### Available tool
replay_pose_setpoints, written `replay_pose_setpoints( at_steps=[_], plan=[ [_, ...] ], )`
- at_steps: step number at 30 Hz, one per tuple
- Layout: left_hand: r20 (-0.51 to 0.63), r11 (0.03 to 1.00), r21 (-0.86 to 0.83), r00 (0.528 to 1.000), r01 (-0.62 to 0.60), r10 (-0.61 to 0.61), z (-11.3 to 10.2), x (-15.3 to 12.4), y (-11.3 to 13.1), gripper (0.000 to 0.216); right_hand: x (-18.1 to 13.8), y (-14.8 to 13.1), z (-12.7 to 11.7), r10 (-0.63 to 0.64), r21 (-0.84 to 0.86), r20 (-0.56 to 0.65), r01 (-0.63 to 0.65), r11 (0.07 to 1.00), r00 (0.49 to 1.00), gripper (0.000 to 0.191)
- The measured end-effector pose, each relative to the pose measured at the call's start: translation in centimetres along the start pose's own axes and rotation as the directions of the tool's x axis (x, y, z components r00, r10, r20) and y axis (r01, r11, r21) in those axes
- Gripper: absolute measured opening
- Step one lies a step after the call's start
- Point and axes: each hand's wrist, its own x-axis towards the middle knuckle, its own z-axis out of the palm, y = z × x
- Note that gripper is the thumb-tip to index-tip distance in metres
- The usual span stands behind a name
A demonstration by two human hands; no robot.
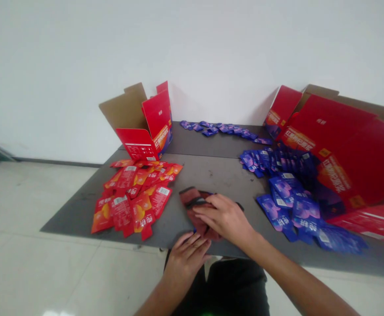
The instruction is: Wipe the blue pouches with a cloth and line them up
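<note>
A reddish-brown folded cloth item [189, 196] with dark trim lies near the table's front edge; whether it is a pouch or a plain cloth I cannot tell. My right hand [228, 219] covers its right side, fingers closed over the fabric. At its near edge, my left hand [188, 256] has its fingers close together on the cloth, with the fingertips partly hidden. Small bits of blue show beside the fabric. Left of the hands is a pile of red-orange sachets [134, 193], and to the right a pile of blue-purple sachets [287, 197].
An open red carton [157, 120] stands at the back left of the grey table [208, 169]. A larger open red carton [340, 145] leans over the blue sachets on the right. More blue sachets [225, 128] lie in a row by the white wall [211, 52].
</note>
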Motion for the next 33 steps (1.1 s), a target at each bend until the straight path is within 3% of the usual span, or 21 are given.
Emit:
replay_pose_setpoints(
  at_steps=[2,5,9,12,16,19,21,23,27,30,33],
  plan=[
    [0.001,1.000,-0.002,1.000,0.018,-0.018,0.1,-0.1,0.1,0.022,-0.6,-0.7,1.0,-0.041,0.044,0.077,0.038,0.998,0.996,0.020],
    [0.031,0.999,0.024,0.999,-0.023,0.022,-0.1,-0.1,0.0,0.025,0.6,1.7,1.7,0.044,0.005,0.131,-0.045,0.999,0.990,0.022],
    [0.032,0.997,0.052,0.997,-0.065,0.064,-0.2,-0.1,-0.3,0.028,2.6,4.2,-0.2,0.184,-0.122,0.053,-0.176,0.977,0.982,0.026],
    [0.015,0.997,0.050,0.999,-0.050,0.049,0.0,-0.4,-0.3,0.027,1.5,1.6,-0.8,0.107,-0.045,-0.009,-0.108,0.993,0.994,0.029],
    [-0.012,0.999,0.049,1.000,-0.007,0.008,0.4,-0.7,-0.3,0.026,-0.5,-1.0,1.2,-0.018,0.041,0.100,0.013,0.999,0.995,0.020],
    [0.018,0.991,0.104,0.996,-0.087,0.086,0.0,-0.3,-0.5,0.028,0.4,1.1,2.0,0.060,-0.017,0.087,-0.058,0.998,0.994,0.020],
    [0.027,0.979,0.136,0.988,-0.151,0.149,-0.6,0.2,-0.7,0.029,1.5,3.1,1.2,0.145,-0.089,0.025,-0.142,0.986,0.989,0.021],
    [0.033,0.970,0.148,0.981,-0.193,0.191,-1.2,0.6,-1.2,0.030,1.9,4.0,-0.2,0.212,-0.084,-0.103,-0.221,0.972,0.972,0.023],
    [0.049,0.958,0.212,0.982,-0.191,0.185,-1.6,0.9,-2.1,0.031,-0.4,2.5,-2.6,0.318,0.160,-0.323,-0.280,0.947,0.891,0.027],
    [0.081,0.924,0.331,0.981,-0.193,0.176,-1.0,1.0,-2.4,0.038,-3.5,1.0,-2.6,0.412,0.333,-0.360,-0.298,0.895,0.837,0.027],
    [0.163,0.868,0.412,0.959,-0.278,0.230,-0.2,0.9,-2.3,0.049,-6.2,0.5,-1.7,0.515,0.451,-0.331,-0.346,0.823,0.791,0.025]
  ],
)
